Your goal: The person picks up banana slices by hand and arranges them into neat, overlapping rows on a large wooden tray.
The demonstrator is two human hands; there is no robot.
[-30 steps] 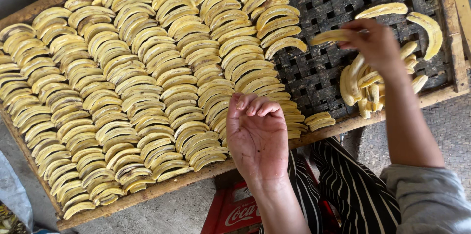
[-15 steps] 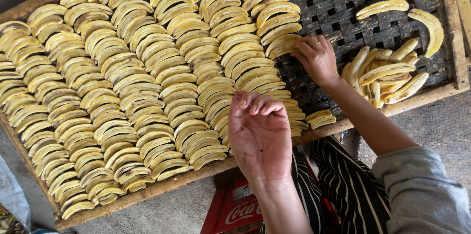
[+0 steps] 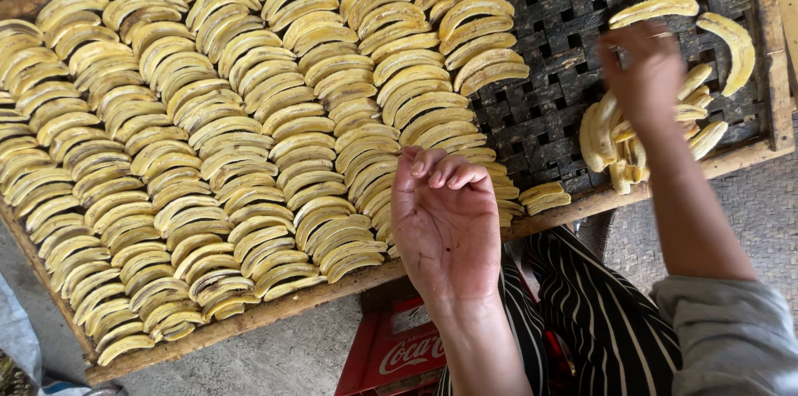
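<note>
Two hands: both showed in the head view, above a tray of banana slices.
Left hand (image 3: 446, 226): it was palm up, fingers (image 3: 453, 172) curled loosely inward, holding nothing, over the tray's near edge.
Right hand (image 3: 644, 72): it was blurred and reached into the loose pile; fingers pointed down among the slices, but whether they gripped one I could not tell.
Pile (image 3: 619, 134): loose yellow slices lay heaped under and beside the right hand, at the tray's right end.
Strays: one long slice (image 3: 654, 8) lay just past the right hand, another (image 3: 731, 37) near the right rail; two small slices (image 3: 544, 196) sat on the near rail.
Rows (image 3: 233, 138): many slices lay overlapped in neat slanting rows, filling the left and middle of the tray.
Tray (image 3: 557, 72): a dark woven mat in a wooden frame (image 3: 274, 313), bare between the rows and the pile.
Below: striped cloth (image 3: 607, 321), a grey sleeve (image 3: 736, 338) and a red crate (image 3: 399, 346).
</note>
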